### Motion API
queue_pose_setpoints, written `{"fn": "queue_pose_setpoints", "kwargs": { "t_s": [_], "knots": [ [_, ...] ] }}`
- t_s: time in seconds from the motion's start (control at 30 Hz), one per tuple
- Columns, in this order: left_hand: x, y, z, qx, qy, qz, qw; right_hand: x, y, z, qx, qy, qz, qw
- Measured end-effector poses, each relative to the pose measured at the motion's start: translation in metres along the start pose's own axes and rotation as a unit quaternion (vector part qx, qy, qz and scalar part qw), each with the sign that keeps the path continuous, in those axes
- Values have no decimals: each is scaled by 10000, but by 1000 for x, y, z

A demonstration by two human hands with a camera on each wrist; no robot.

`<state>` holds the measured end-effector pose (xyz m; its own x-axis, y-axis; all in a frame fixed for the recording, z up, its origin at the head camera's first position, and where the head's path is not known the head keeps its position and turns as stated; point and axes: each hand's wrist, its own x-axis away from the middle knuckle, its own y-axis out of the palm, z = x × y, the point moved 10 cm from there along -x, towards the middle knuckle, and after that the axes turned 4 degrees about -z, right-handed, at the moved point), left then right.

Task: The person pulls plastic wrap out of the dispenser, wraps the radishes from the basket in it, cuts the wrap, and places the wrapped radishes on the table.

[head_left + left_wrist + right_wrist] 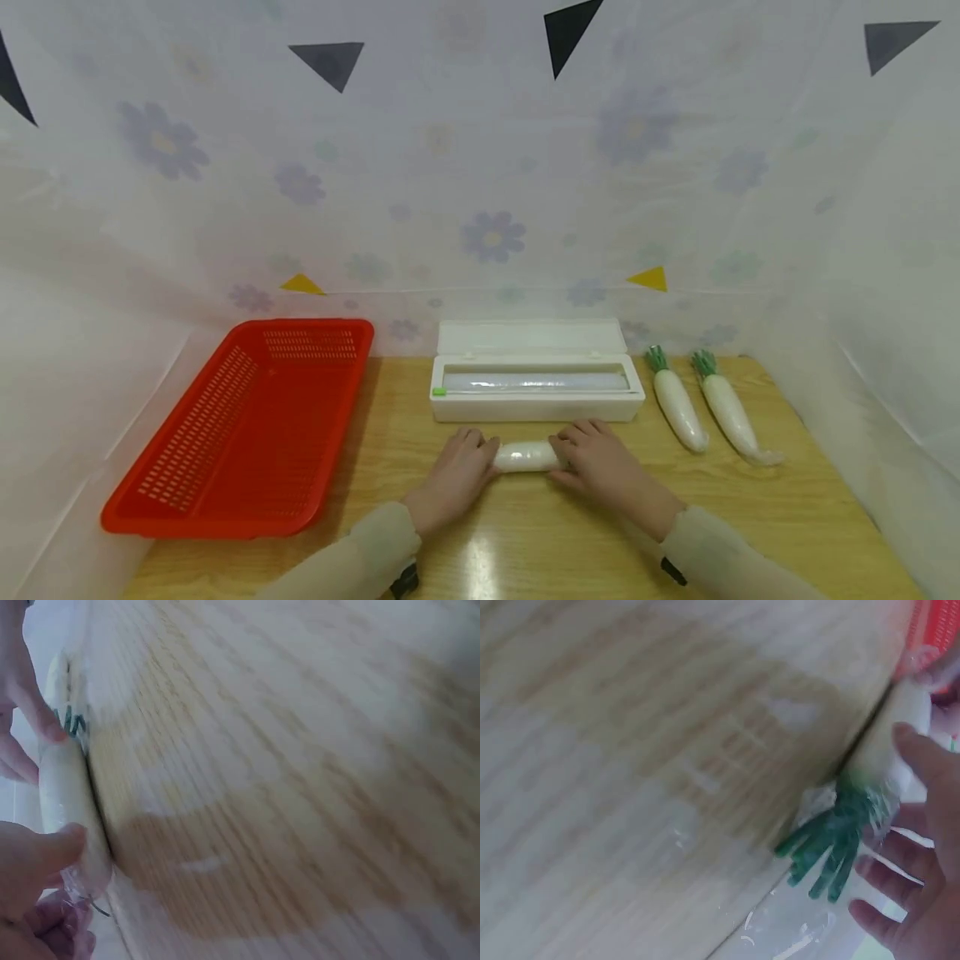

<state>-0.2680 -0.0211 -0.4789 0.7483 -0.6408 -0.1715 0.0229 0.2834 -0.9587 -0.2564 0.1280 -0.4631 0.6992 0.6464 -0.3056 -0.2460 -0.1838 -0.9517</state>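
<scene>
A white radish with clear plastic film about it lies crosswise on the wooden table in the head view. At its tip end, my left hand grips it; in the left wrist view the thumb lies on the radish and the fingers bunch loose film. My right hand holds the leafy end. The right wrist view shows that thumb on the radish, the fingers spread around the far side, and green leaves poking out below.
Behind the hands stands a white film dispenser, lid raised, a film roll inside. A red plastic basket is at the left. Two more radishes, the nearer one and the outer one, lie at the right.
</scene>
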Motion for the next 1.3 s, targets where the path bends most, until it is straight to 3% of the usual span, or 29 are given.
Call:
{"fn": "queue_pose_setpoints", "kwargs": {
  "t_s": [0.13,0.27,0.47,0.63,0.97,1.17,1.3],
  "knots": [
    [-1,-2,-6,332,-170,53,9993,-3,7,-3,383,144,-297,9987],
    [0,-2,-8,241,-183,66,9995,-6,11,-4,498,271,-386,9976],
    [-4,0,-7,-16,-275,23,9996,-8,13,-3,584,230,-252,9977],
    [-4,1,-4,65,-344,-168,9992,-3,8,-3,439,146,-111,9989],
    [22,5,11,1129,-90,-476,9924,24,3,-8,-215,137,-354,9990],
    [30,2,21,1213,199,-564,9908,35,-2,-11,-566,244,-487,9969],
    [34,2,22,1346,321,-517,9890,41,-7,-14,-663,128,-222,9975]
  ]
}}
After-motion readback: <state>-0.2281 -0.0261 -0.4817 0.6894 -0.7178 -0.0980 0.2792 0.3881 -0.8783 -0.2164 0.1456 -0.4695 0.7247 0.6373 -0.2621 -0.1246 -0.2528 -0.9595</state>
